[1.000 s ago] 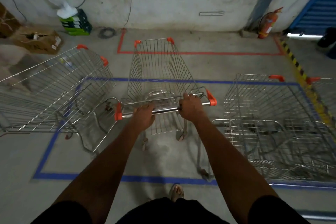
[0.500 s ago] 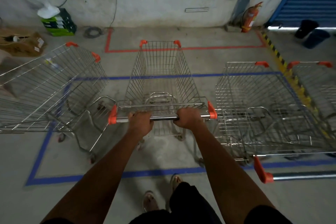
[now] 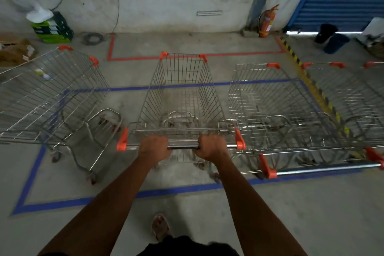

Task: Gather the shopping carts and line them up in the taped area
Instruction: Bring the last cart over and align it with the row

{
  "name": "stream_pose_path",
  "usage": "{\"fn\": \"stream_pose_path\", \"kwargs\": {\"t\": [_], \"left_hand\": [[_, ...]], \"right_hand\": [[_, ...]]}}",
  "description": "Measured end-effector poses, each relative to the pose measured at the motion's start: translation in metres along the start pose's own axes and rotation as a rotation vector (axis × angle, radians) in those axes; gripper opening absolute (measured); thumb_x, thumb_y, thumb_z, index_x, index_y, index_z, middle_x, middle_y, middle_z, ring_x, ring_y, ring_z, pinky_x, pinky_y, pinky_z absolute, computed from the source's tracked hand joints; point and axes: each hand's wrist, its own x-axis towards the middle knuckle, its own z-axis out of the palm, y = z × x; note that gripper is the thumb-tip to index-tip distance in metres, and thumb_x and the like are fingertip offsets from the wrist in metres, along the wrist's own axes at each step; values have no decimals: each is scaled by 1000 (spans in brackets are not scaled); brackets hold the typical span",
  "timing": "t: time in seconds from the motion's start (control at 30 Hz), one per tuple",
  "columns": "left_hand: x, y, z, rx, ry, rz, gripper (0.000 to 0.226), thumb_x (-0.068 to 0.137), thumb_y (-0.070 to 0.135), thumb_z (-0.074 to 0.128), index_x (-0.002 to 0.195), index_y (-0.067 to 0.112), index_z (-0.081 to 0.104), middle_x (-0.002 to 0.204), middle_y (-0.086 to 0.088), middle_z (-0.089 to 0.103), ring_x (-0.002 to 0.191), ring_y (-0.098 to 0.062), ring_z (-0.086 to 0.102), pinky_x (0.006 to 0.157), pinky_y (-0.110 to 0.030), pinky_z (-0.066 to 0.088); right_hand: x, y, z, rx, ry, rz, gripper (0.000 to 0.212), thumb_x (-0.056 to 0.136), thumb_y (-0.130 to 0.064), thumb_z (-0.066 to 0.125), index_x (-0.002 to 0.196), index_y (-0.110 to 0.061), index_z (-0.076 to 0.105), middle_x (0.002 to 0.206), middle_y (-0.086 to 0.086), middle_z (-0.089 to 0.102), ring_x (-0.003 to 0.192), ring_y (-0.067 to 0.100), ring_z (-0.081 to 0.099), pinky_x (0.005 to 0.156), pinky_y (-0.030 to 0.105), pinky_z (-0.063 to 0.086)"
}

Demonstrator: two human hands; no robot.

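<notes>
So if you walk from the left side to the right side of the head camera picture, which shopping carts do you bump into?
Tilted cart on the left → middle cart, its handle held by the left hand and right hand → cart beside it on the right → cart at the far right edge.

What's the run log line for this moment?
both hands: left hand, right hand grip middle wire shopping cart handle | blue-taped area | aligning

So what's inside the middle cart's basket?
Nothing loose shows inside the middle cart; through the wire you see floor and its lower frame. Both hands cover part of the handle.
</notes>
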Motion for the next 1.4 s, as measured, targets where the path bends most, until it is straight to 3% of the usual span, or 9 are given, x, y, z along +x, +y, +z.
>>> {"fn": "stream_pose_path", "kwargs": {"t": [0.1,0.2,0.47,0.6,0.83,1.4], "left_hand": [[-19,20,1,16,10,15,42,82,57,56,97,22,71,88,-1,73,84,-24,70,77,-34,54],[-37,37,2,34,-3,-5,43,80,58,54,93,21,72,84,0,73,80,-22,70,76,-33,54],[-83,78,-3,-7,-44,-33,40,84,55,54,97,21,70,87,-1,72,84,-24,69,77,-33,52],[-92,80,-4,-2,-38,-17,43,85,56,54,102,20,70,94,-2,73,90,-25,69,80,-35,55],[-96,80,-5,35,-21,-5,41,86,59,51,96,24,71,89,1,72,86,-21,69,76,-33,51],[-112,89,0,9,-23,-43,40,87,53,53,98,19,71,90,-2,71,86,-24,69,77,-34,53]], "right_hand": [[-24,11,6,-29,4,-15,43,89,-59,58,90,-19,71,74,-1,64,77,24,70,65,30,40],[-47,20,12,-59,51,-26,48,86,-63,60,92,-17,72,84,4,73,81,28,72,64,33,41],[-94,41,20,-31,16,-73,39,87,-56,60,92,-18,71,81,3,70,76,25,69,65,31,44],[-104,39,17,-20,-2,-74,37,88,-55,60,93,-20,70,83,1,70,77,24,68,66,31,41],[-111,33,16,0,-15,-42,36,87,-53,60,93,-20,72,82,2,69,77,24,67,66,32,41],[-118,34,14,-18,-58,-30,34,87,-55,60,83,-22,68,66,-6,57,63,18,57,65,30,39]]}}
